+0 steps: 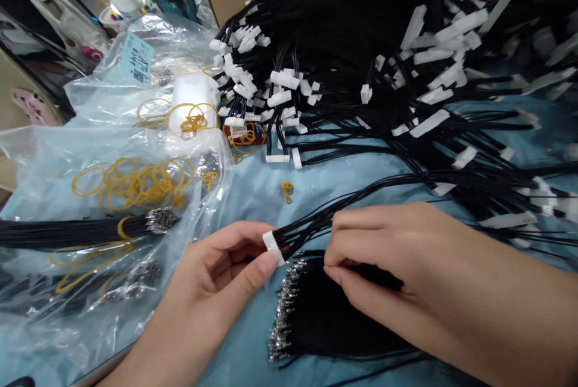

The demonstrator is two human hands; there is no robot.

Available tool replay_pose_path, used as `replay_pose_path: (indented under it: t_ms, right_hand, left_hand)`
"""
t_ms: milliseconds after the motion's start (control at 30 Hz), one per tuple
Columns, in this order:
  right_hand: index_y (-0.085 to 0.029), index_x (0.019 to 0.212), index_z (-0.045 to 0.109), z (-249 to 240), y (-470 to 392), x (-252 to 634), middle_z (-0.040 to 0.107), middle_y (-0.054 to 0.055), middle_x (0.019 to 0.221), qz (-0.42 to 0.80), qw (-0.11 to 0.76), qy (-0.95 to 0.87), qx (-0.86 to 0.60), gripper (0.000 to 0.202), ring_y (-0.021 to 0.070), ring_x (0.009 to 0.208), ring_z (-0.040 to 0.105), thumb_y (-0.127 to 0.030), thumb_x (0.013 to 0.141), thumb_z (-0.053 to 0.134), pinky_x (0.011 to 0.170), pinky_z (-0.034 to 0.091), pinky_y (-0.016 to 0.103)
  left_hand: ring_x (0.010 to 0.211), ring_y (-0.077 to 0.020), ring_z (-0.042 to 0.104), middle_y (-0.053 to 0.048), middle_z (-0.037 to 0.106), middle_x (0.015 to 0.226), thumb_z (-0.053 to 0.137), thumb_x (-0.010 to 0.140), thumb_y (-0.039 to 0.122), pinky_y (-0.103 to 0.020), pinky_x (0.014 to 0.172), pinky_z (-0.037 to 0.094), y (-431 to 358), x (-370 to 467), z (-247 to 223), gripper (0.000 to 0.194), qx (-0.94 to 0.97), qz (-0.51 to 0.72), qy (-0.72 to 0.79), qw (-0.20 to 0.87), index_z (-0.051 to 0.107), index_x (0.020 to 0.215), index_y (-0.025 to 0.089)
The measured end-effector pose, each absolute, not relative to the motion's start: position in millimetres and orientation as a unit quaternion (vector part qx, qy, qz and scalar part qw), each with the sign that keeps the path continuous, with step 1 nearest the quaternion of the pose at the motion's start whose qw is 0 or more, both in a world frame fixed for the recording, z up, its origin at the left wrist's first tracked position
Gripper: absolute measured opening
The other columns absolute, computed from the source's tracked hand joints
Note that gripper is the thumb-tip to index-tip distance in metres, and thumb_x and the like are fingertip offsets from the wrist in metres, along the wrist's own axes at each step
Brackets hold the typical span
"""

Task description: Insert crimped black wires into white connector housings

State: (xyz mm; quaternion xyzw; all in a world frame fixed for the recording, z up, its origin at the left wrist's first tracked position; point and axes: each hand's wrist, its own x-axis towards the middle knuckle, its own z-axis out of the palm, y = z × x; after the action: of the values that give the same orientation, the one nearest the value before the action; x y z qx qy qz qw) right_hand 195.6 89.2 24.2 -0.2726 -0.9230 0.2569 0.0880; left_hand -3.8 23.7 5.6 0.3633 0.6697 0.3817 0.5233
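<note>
Near centre, the left hand [210, 281] grips a white connector [272, 245], best kept steady; the right hand [401, 248] pinches, contents unclear

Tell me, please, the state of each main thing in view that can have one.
White connector housing, wired at one side
Left hand, pinching that housing
Right hand, pinched; whether it grips anything unclear
Metal wire terminals, bare, bunched in a row
Yellow rubber bands, loose, tangled
Wire harnesses, heaped
Plastic bag, crumpled

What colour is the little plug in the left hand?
White: the plug in the left hand, best seen in the head view.
</note>
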Motion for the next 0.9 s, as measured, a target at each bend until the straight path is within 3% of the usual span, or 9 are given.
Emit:
replay_pose_path:
  t_ms: [233,367,533,767,900]
  right_hand:
    - [-0.018,0.067,0.061,31,90,195,0.055,-0.001,0.064,0.275,0.071,-0.916,-0.282,0.013,0.0133,0.054,0.052,-0.010,0.077,0.057,0.050,0.040,0.027]
    - [-0.016,0.066,0.062,32,91,187,0.057,0.000,0.063,0.270,0.047,-0.918,-0.286,0.014,0.0141,0.056,0.054,-0.005,0.074,0.057,0.051,0.041,0.027]
    - [-0.015,0.069,0.062,32,92,184,0.060,0.001,0.067,0.287,0.035,-0.912,-0.290,0.015,0.0141,0.058,0.055,-0.008,0.080,0.055,0.052,0.041,0.027]
    - [-0.016,0.066,0.060,39,93,179,0.060,0.000,0.066,0.313,-0.055,-0.904,-0.288,0.015,0.0136,0.057,0.055,-0.008,0.078,0.058,0.052,0.039,0.027]
    - [-0.018,0.066,0.059,35,92,186,0.059,-0.001,0.065,0.331,0.024,-0.900,-0.284,0.021,0.0110,0.057,0.053,-0.010,0.084,0.052,0.054,0.039,0.025]
  left_hand:
    - [0.073,-0.0229,0.071,0.003,0.078,0.075,0.077,0.063,0.037,-0.026,0.065,0.061,23,-2,12,0.012,0.366,0.364,0.678,0.523,0.075,0.075,0.042]
    - [0.071,-0.0163,0.071,0.007,0.078,0.074,0.077,0.065,0.031,-0.018,0.064,0.060,23,-2,14,0.014,0.370,0.367,0.659,0.543,0.076,0.075,0.040]
    - [0.067,-0.0055,0.070,0.011,0.078,0.071,0.077,0.067,0.024,-0.003,0.060,0.052,24,-2,11,0.015,0.368,0.383,0.642,0.553,0.076,0.076,0.036]
    - [0.069,-0.0047,0.071,0.011,0.078,0.073,0.075,0.069,0.020,-0.002,0.061,0.052,26,-1,13,0.016,0.370,0.383,0.629,0.567,0.076,0.077,0.034]
    - [0.069,-0.0054,0.070,0.010,0.078,0.073,0.075,0.069,0.021,-0.003,0.060,0.052,25,0,13,0.016,0.377,0.382,0.629,0.563,0.076,0.078,0.035]
